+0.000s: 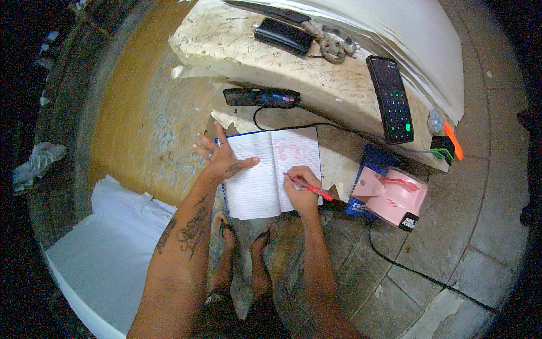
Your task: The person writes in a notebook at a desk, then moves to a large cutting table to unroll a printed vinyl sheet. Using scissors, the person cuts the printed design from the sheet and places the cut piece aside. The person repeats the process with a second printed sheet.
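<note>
An open lined notebook lies before me, with red handwriting on its right page. My right hand grips a red pen, its tip at the right page below the writing. My left hand is spread over the notebook's left edge, fingers apart, the thumb over the left page. A small white object, perhaps a cigarette, shows between its fingers. Just beyond the notebook lies a dark phone with a black cable near it. A second phone, showing a calculator, rests on the paper-covered ledge to the right.
Large scissors and a black cylindrical object lie on the ledge beside stacked white sheets. A pink object sits on a blue item at right. White fabric is at left. A cable crosses the tiled floor.
</note>
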Motion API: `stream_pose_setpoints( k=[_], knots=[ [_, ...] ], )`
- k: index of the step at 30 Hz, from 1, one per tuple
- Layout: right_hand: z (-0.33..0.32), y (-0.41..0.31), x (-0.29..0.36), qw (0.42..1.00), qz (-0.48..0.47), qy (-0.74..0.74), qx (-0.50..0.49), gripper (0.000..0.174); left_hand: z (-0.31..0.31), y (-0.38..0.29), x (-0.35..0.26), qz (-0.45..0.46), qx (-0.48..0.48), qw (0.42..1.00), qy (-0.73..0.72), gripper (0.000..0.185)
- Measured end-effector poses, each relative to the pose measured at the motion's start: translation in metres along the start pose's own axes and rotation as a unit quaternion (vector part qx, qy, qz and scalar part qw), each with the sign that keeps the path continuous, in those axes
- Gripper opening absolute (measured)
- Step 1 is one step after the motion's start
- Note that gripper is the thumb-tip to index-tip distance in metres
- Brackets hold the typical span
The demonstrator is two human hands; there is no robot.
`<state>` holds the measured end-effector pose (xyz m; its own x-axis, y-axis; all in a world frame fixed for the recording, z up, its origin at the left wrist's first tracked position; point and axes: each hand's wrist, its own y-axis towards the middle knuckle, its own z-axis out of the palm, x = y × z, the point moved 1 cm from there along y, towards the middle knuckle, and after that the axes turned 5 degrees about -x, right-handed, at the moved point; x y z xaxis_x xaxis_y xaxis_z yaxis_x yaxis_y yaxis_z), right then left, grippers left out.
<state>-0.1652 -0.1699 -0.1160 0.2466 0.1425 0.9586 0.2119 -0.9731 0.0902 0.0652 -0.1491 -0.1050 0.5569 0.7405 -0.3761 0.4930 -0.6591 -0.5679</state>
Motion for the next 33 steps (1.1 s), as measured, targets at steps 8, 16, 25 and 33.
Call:
stream_pose_setpoints(
  k=[8, 16, 25, 33],
  knots=[
    [0.01, 0.002, 0.002, 1.0, 0.016, 0.008, 0.014, 0.015, 0.004, 0.006, 0.005, 0.037, 0.001, 0.999, 0.021, 0.153],
    [0.008, 0.013, 0.004, 0.998, 0.025, 0.01, 0.058, 0.014, 0.002, 0.003, 0.003, 0.014, 0.002, 1.0, 0.013, 0.152],
    [0.006, 0.012, -0.005, 0.996, 0.058, 0.031, 0.056, 0.012, 0.006, 0.007, 0.008, 0.027, -0.004, 0.999, 0.022, 0.151],
    [0.007, 0.013, -0.001, 0.997, 0.04, -0.017, 0.066, 0.011, 0.007, 0.008, 0.011, 0.073, -0.018, 0.997, -0.022, 0.153]
  ],
)
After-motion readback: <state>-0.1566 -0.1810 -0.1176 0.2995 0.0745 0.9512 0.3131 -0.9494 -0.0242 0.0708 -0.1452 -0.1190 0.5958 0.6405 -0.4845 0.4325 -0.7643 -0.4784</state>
